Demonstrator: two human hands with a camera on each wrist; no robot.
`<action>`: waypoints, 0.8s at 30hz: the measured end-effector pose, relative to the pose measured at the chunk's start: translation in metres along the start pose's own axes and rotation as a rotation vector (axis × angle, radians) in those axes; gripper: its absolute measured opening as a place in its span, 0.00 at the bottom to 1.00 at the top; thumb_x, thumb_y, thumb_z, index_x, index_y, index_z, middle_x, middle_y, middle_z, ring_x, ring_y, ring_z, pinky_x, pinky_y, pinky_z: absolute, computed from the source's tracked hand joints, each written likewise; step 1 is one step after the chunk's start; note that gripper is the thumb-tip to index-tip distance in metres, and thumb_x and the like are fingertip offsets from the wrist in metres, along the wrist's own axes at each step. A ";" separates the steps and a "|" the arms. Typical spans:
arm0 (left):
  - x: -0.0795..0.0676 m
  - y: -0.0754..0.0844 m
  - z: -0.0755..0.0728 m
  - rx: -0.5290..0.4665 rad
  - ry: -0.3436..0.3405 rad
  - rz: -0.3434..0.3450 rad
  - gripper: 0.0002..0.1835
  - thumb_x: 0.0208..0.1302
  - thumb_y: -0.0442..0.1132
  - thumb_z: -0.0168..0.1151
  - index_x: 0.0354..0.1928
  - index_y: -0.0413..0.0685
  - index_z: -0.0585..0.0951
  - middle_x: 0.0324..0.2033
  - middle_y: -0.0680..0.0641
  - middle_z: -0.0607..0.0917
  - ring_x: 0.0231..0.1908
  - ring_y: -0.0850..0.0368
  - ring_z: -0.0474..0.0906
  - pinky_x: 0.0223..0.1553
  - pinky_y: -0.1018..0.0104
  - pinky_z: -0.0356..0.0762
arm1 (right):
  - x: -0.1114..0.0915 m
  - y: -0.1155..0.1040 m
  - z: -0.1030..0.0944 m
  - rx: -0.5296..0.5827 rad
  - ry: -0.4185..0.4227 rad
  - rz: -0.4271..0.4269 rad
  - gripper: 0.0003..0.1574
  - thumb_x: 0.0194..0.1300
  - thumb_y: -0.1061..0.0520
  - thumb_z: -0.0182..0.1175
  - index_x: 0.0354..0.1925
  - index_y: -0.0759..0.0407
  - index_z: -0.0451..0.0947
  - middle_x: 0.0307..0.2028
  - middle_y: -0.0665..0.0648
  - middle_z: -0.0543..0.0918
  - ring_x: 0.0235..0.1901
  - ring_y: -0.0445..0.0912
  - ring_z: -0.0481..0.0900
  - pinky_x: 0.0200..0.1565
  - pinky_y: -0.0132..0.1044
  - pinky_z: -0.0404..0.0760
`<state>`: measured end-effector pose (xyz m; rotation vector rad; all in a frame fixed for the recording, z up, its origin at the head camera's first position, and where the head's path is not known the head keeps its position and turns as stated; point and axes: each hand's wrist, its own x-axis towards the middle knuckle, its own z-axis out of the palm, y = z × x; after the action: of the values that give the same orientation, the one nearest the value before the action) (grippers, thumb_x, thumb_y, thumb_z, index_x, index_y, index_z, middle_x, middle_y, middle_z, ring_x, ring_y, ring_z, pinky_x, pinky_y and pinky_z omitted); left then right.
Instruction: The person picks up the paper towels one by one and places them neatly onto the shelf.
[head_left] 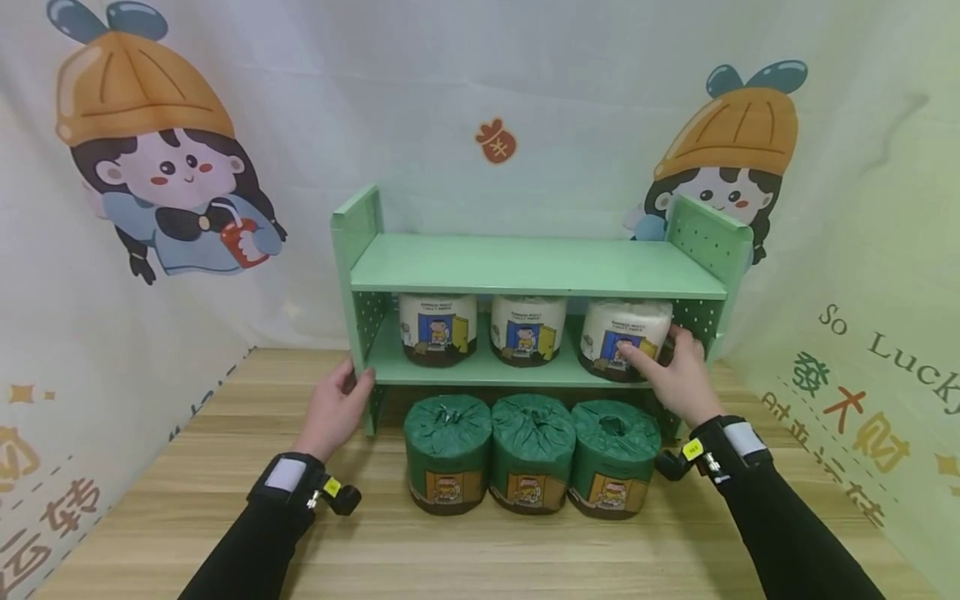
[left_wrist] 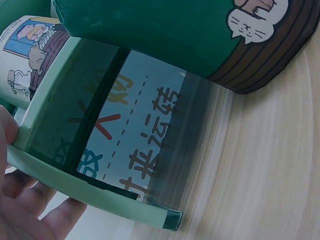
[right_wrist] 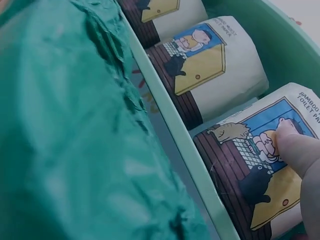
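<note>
A light green two-tier shelf (head_left: 536, 265) stands on the wooden table. On its lower tier sit three white-wrapped toilet paper rolls side by side: a left roll (head_left: 438, 312), a middle roll (head_left: 528, 315) and a right roll (head_left: 626, 318). My right hand (head_left: 681, 379) grips the right roll, thumb pressed on its printed front and fingers round its right side. At the other end my left hand (head_left: 335, 412) holds the shelf's left side panel (left_wrist: 90, 192), its fingers wrapped outside the edge. The right roll sits slightly tilted, close to the tier's front edge.
In front of the shelf, three green-wrapped rolls stand in a row on the table (head_left: 525, 554): a left one (head_left: 447, 446), a middle one (head_left: 531, 442) and a right one (head_left: 617, 450). A printed cloth backdrop (head_left: 420, 108) hangs behind and at both sides.
</note>
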<state>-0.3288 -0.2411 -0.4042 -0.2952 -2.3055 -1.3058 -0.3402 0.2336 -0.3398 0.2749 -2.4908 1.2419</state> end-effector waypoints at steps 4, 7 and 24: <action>0.000 0.000 0.000 0.003 -0.001 0.005 0.25 0.78 0.48 0.49 0.71 0.47 0.68 0.61 0.38 0.74 0.57 0.48 0.72 0.55 0.45 0.75 | 0.007 0.001 -0.001 -0.033 -0.002 -0.054 0.49 0.70 0.36 0.59 0.66 0.72 0.58 0.57 0.74 0.65 0.56 0.64 0.66 0.53 0.62 0.72; 0.000 -0.001 0.000 0.001 -0.002 0.009 0.25 0.78 0.48 0.50 0.70 0.46 0.68 0.61 0.38 0.74 0.57 0.48 0.72 0.54 0.45 0.75 | 0.011 0.001 -0.002 -0.028 -0.025 -0.075 0.42 0.71 0.37 0.58 0.62 0.70 0.63 0.55 0.71 0.72 0.53 0.61 0.71 0.52 0.61 0.74; 0.000 -0.001 0.000 0.003 0.005 0.001 0.25 0.78 0.48 0.50 0.70 0.46 0.69 0.61 0.38 0.75 0.57 0.47 0.72 0.54 0.43 0.75 | 0.018 0.004 -0.002 -0.074 -0.047 -0.030 0.46 0.71 0.33 0.55 0.66 0.68 0.62 0.60 0.72 0.69 0.58 0.62 0.68 0.58 0.63 0.69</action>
<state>-0.3289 -0.2415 -0.4050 -0.2919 -2.3028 -1.3006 -0.3572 0.2373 -0.3341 0.3247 -2.5560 1.1416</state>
